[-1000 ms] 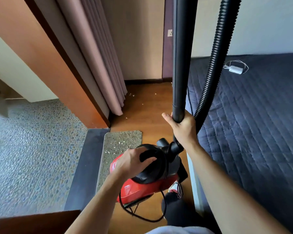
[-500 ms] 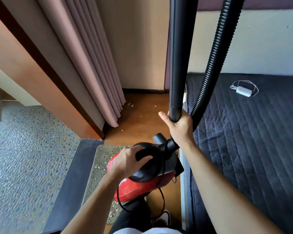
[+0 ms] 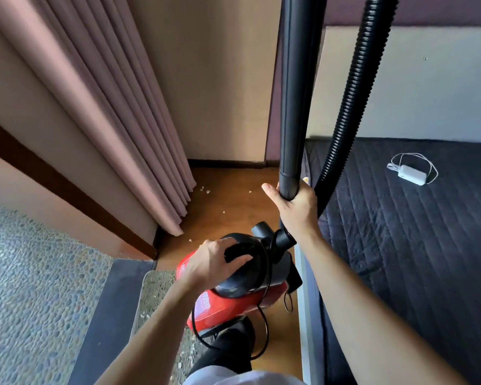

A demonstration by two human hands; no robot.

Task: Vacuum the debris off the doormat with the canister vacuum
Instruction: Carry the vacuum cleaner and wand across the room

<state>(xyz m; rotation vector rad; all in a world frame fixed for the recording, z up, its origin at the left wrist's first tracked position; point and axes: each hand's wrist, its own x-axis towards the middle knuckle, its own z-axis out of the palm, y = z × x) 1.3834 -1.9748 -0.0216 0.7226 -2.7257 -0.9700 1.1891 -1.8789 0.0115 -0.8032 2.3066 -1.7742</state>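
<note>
Left hand [image 3: 214, 259] curled round top handle of red canister vacuum [image 3: 233, 304], held over doormat's [image 3: 154, 295] right edge. Since a second ago, canister hides more of mat. Right hand [image 3: 296, 208] wraps upright wand [image 3: 295, 107]. Debris [image 3: 143, 315] on mat looks unvacuumed; still positioning.

Brown wood floor [image 3: 233, 195], pale crumbs [image 3: 207, 191] scattered at far end; speckled doormat [image 3: 156, 295] near left with debris [image 3: 142, 315] bits; dark quilted bed [image 3: 400, 259] right, white charger [image 3: 411, 175] with cable lying far on it
</note>
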